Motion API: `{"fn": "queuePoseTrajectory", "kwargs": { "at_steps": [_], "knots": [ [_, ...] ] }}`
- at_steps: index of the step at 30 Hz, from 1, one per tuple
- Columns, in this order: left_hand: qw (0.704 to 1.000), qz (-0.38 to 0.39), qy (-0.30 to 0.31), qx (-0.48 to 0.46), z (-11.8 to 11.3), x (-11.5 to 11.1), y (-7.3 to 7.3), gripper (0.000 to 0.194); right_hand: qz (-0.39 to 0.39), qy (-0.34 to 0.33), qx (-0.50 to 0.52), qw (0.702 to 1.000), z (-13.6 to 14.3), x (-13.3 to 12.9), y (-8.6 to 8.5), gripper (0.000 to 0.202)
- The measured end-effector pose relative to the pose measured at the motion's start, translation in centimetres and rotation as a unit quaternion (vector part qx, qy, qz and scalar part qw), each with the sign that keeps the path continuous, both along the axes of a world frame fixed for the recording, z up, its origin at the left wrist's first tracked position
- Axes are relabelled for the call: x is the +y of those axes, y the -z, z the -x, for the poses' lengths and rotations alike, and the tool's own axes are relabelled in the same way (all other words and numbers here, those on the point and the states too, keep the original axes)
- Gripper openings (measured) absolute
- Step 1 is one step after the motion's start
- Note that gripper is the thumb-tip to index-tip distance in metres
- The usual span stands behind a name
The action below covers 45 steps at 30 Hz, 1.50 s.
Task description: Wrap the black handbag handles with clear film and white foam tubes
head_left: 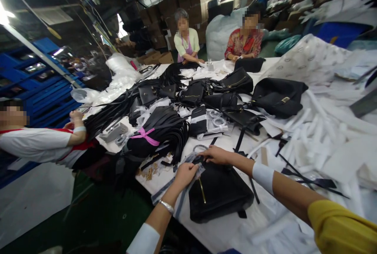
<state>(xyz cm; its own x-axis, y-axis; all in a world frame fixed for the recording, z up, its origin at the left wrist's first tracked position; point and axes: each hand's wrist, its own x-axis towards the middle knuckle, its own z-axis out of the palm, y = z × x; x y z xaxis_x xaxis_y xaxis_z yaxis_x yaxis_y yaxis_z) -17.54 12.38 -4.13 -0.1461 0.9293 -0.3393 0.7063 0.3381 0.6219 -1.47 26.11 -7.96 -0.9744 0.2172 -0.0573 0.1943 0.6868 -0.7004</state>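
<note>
A black bag [220, 195] with a gold zipper lies on the white table in front of me. At its far edge is a pale, looped handle [200, 148] that looks wrapped in clear plastic. My left hand [185, 174] is closed in a pinch on a piece of clear plastic film [200, 170] near the bag's left corner. My right hand [216, 155] reaches over the bag's top edge, fingers bent and drawn together by the handle's base. Whatever those fingertips grip is too small to make out.
A bundle of black straps [167, 128] tied with a pink ribbon [145, 135] lies beyond my hands. More black bags [278, 95] crowd the table, with white wrapping strips [324, 136] at right. One person [38, 142] works at left; two others sit across.
</note>
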Motion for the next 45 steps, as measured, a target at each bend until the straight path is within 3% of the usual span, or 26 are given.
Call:
{"fn": "queuePoseTrajectory", "kwargs": {
  "at_steps": [5,11,16,18,21,24,30,35,40,45],
  "knots": [
    [0.999,0.025,0.003,-0.020,-0.6,1.6,0.8,0.052,0.021,-0.024,0.036,0.999,0.0,0.0,0.4,0.060],
    [0.999,0.025,0.014,-0.026,-0.7,2.1,1.5,0.052,-0.059,0.055,-0.017,0.997,-1.1,1.8,2.4,0.055],
    [0.999,0.019,0.020,-0.024,-0.7,2.1,1.6,0.051,-0.102,0.027,0.000,0.994,-0.1,2.4,3.1,0.051],
    [0.999,0.018,0.021,-0.021,-0.7,2.1,1.3,0.051,-0.112,0.049,-0.005,0.992,0.1,2.4,3.1,0.046],
    [0.999,0.026,0.016,-0.018,-0.6,1.9,1.1,0.054,-0.111,0.102,-0.015,0.988,-0.1,2.1,3.4,0.036],
    [0.999,0.039,0.006,-0.008,-0.9,2.1,1.4,0.055,-0.112,0.113,0.005,0.987,-0.3,1.1,3.9,0.030],
    [0.996,0.042,-0.025,0.075,-1.9,3.6,2.6,0.047,-0.102,0.109,0.023,0.988,-0.4,-0.6,3.6,0.037],
    [0.995,0.025,-0.027,0.098,-2.4,3.8,2.9,0.041,-0.040,0.117,0.010,0.992,-0.9,-1.2,3.2,0.042],
    [0.998,0.019,-0.019,0.052,-2.6,3.6,3.6,0.046,-0.034,0.153,0.036,0.987,-1.2,-2.3,3.4,0.052],
    [0.998,0.047,0.005,-0.049,-1.3,1.0,3.6,0.062,-0.031,0.168,0.035,0.985,-1.4,-1.5,4.6,0.028]
  ]
}}
